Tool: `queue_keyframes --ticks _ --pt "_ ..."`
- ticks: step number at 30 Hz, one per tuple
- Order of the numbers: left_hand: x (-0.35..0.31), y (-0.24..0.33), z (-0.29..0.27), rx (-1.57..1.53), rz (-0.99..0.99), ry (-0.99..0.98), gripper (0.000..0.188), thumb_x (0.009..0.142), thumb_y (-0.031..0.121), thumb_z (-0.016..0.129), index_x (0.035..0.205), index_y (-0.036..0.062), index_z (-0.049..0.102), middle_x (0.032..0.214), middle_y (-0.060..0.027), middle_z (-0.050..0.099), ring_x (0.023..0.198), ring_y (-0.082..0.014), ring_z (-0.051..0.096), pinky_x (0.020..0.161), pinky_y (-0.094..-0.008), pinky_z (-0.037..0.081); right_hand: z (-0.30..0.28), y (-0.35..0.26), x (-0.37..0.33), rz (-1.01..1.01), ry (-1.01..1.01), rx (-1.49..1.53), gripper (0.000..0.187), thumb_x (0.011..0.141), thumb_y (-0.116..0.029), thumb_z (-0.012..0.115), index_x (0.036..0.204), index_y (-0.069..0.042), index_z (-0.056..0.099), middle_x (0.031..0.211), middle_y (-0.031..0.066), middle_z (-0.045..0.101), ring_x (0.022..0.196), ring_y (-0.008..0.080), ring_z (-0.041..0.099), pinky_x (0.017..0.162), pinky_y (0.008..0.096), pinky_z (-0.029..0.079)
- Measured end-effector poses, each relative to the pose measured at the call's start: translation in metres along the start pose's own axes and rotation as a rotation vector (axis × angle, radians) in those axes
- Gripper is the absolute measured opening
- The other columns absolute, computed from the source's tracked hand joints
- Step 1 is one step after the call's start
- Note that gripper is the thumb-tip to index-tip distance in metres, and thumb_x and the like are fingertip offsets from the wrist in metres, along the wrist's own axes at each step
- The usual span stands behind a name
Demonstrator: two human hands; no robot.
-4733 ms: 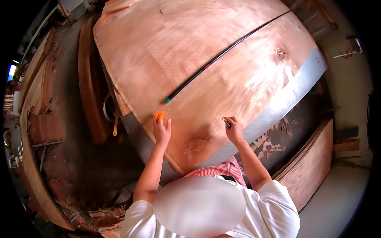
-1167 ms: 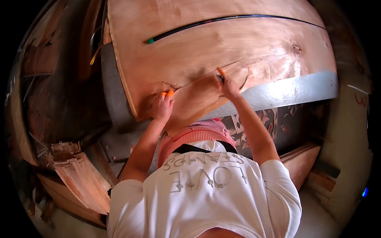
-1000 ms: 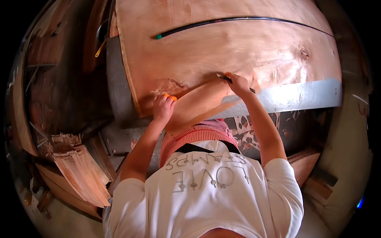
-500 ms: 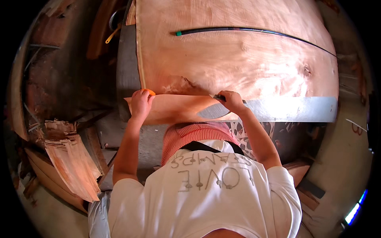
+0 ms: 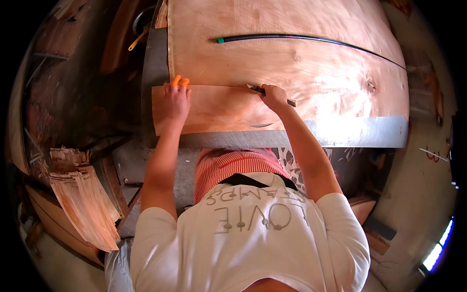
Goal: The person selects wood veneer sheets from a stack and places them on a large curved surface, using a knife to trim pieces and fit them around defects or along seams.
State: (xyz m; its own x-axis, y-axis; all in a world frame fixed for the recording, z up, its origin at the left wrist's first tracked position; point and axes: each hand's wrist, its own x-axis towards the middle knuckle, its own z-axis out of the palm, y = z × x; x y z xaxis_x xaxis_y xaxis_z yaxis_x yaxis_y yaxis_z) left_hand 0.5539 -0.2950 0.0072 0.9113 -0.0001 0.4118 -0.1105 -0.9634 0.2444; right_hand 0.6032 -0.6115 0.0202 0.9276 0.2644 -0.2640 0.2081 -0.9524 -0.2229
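Head view, only one. My left hand [image 5: 176, 100] lies flat, palm down, on a cut strip of veneer [image 5: 209, 109], fingers together, orange caps on two fingertips [image 5: 177, 81] at the strip's upper edge. The strip lies across the near part of a large veneer sheet [image 5: 292, 68], and its left end overhangs the sheet's left edge onto the grey table [image 5: 360, 132].

My right hand [image 5: 274, 96] is closed around a knife [image 5: 272, 95]. The blade tip points left at the strip's upper edge, while the dark handle end sticks out to the right of the fist.

A long black rod with a green tip [image 5: 301, 39] lies across the big sheet, well above both hands. A stack of veneer scraps [image 5: 85, 199] sits at lower left, beside the table. I can see my white shirt and striped pink cloth at the bottom.
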Motion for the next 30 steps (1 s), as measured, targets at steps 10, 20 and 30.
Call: queue_keyframes --ticks 10,20,30 --pt "-0.043 0.023 0.029 -0.002 -0.008 -0.184 0.046 0.085 0.024 0.048 0.127 0.0078 0.042 0.136 -0.0078 0.035 0.128 -0.0233 0.03 0.104 -0.0449 0.018 0.0 -0.009 0.004 0.069 0.066 0.039 0.021 0.08 -0.027 0.056 0.089 -0.009 0.054 0.084 0.0115 0.062 0.08 0.0314 0.059 0.067 0.0428 0.046" --pt "-0.036 0.024 0.029 0.076 -0.217 -0.072 0.045 0.084 0.026 0.046 0.125 0.0069 0.043 0.134 -0.0091 0.038 0.126 -0.0244 0.032 0.102 -0.0451 0.022 0.04 0.001 -0.033 -0.169 0.041 0.379 0.024 0.089 -0.024 0.043 0.097 -0.002 0.047 0.072 0.0194 0.058 0.063 0.038 0.057 0.057 0.0435 0.045" --pt "-0.041 0.018 0.028 0.081 -0.227 -0.067 0.044 0.087 0.024 0.042 0.127 0.0073 0.043 0.134 -0.0074 0.039 0.126 -0.0234 0.033 0.102 -0.0436 0.023 0.005 -0.104 -0.028 -0.17 -0.495 0.376 0.051 0.085 -0.011 0.04 0.134 -0.006 0.027 0.088 0.0191 0.058 0.083 0.0343 0.057 0.075 0.0385 0.045"
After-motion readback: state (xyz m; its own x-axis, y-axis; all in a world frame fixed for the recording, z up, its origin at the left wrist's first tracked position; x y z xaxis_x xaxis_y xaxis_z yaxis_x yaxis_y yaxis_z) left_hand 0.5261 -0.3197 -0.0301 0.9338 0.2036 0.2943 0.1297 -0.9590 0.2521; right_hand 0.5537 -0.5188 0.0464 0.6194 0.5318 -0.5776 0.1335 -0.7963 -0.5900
